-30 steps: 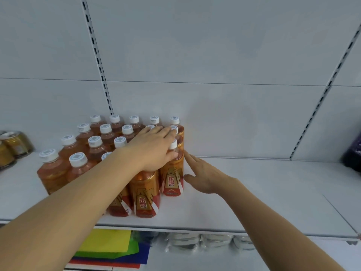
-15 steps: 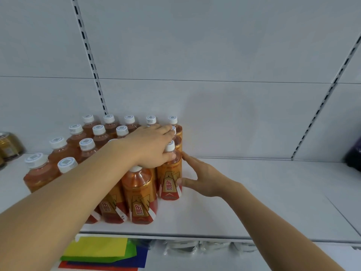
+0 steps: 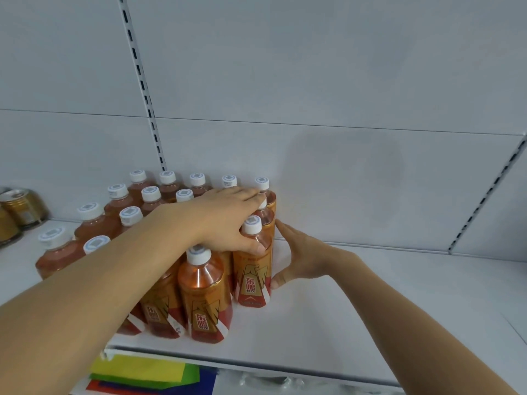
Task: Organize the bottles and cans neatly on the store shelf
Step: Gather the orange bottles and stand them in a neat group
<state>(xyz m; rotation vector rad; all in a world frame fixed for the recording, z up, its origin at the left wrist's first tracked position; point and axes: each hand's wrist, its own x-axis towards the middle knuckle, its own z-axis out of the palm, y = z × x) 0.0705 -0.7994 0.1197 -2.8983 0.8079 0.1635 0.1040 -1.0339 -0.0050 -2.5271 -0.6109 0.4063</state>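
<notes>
On the white shelf (image 3: 370, 303), left of centre, stands a block of amber bottles (image 3: 159, 212) with white caps, in rows running from the near edge to the back wall (image 3: 313, 81). At its right edge a column of bottles runs back to the wall, and its near one, the end bottle (image 3: 252, 269), is the one in hand. The left hand (image 3: 228, 220) lies flat over the caps there, fingers straight and spread, thumb against the end bottle's shoulder below its cap. The right hand (image 3: 299, 260) is spread too, fingers straight along the right side of the column and thumb touching the end bottle's label low down.

The step looks like squaring the right column: pressing it leftward into the block while the top hand steadies it. One front bottle (image 3: 204, 295) stands nearer than the end bottle, so the front line seems uneven. Next would likely be a gentle sideways push, low on the bottle to avoid tipping, then lining up the front row.

Far left stand gold cans (image 3: 21, 206), well apart from the block. Coloured sheets (image 3: 137, 372) show below the shelf.
</notes>
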